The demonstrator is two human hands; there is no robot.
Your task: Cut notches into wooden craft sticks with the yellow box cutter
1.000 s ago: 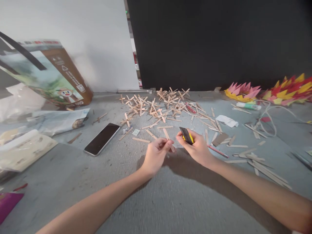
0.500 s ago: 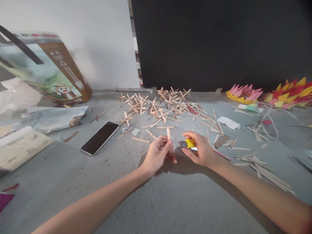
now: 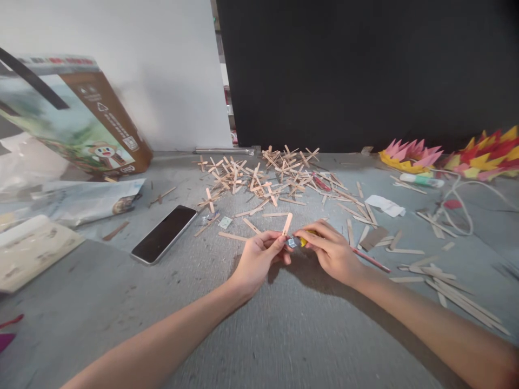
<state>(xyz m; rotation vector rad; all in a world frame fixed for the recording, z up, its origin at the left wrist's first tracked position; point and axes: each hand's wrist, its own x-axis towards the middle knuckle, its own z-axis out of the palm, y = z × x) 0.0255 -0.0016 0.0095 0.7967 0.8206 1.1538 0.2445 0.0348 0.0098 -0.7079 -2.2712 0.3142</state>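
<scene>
Between the thumb and fingers of my left hand (image 3: 259, 262) a wooden popsicle stick (image 3: 287, 222) stands upright, its lower part hidden by the fingers. My right hand (image 3: 332, 251) is closed around a yellow utility knife (image 3: 308, 237). The knife's metal blade (image 3: 292, 242) points left and meets the stick near my left thumb; whether it cuts into the wood is too small to tell. Beyond both hands lies a heap of popsicle sticks joined into crosses (image 3: 255, 175). A red-and-white pencil (image 3: 372, 260) rests beside my right wrist.
A black phone (image 3: 165, 233) lies to the left, before a paper bag (image 3: 109, 119) and plastic packets (image 3: 89, 200). Loose sticks (image 3: 458, 294) are scattered at right, near a white cable (image 3: 470, 208), a glue stick (image 3: 421, 180) and folded paper crowns (image 3: 409, 156). A black panel (image 3: 365, 75) stands behind.
My right hand has moved left and closed more tightly round the knife, bringing its blade to the stick. The stick in my left hand now leans slightly to the right.
</scene>
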